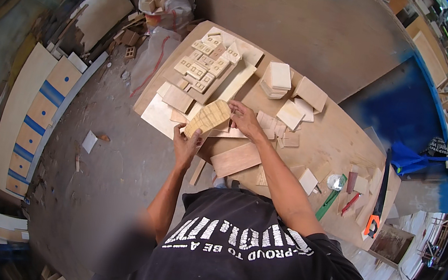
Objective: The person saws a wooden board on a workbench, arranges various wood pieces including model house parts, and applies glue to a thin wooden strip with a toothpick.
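Note:
A flat yellowish wooden piece (208, 118) with dark grain lines and a rounded end is held up over the near left side of the table. My left hand (187, 142) grips its lower left end between thumb and fingers. At the opposite, upper right end, my right hand (244, 119) is closed with its fingertips on the edge. Just beyond stands a wooden model of clustered small houses (204, 62) with little window frames, set on a pale board. Flat wooden blocks (177, 98) lie between that model and my left hand.
Stacked wooden blocks (278, 79) and loose pieces cover the table's middle. To the right lie a green strip (328, 204), a red tool (350, 203) and a handsaw (373, 225) with an orange handle. A blue-striped wooden panel (40, 112) rests on the floor at left.

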A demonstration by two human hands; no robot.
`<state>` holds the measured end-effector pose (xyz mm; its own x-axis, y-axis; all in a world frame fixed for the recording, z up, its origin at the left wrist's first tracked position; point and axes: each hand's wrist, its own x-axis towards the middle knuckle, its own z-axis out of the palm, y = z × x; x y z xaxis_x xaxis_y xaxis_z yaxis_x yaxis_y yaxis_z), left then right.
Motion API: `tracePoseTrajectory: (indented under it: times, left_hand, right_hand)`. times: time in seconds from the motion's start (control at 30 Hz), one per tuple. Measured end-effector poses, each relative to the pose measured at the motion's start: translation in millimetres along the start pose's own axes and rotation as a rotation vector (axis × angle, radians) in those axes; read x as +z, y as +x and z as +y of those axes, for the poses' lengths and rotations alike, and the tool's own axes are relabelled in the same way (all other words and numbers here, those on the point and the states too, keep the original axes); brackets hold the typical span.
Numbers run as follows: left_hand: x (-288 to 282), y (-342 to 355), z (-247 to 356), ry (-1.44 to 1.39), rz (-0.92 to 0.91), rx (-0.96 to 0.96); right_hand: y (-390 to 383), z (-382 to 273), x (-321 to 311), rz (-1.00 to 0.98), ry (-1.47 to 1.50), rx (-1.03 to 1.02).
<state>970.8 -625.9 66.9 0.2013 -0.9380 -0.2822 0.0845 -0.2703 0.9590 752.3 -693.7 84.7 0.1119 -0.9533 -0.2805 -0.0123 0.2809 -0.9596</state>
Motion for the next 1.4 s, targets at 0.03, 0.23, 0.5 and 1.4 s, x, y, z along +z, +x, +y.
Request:
tracePoseTrajectory:
  times: [0.03, 0.23, 0.5, 1.4]
  left_hand:
    - [-1.8, 1.5, -3.5, -0.021, -0.012, 0.039]
    - [-19.2, 4.7, -23.1, 0.216, -0.073, 0.214]
    - [-13.8, -1.0, -6.2, 0.563, 0.047, 0.363]
    - [116.7, -100.4, -14.9, 1.257, -0.438, 0.496]
  right_hand:
    - [0.4, 2.8, 1.7, -0.007, -0.012, -0.007]
    - [-3.1, 13.9, 12.0, -0.004, -0.006, 0.085]
    - [-4.9, 22.8, 4.0, 0.013, 0.041, -0.012]
    - [-294.0, 72.5, -189.6, 0.222, -1.061, 0.102]
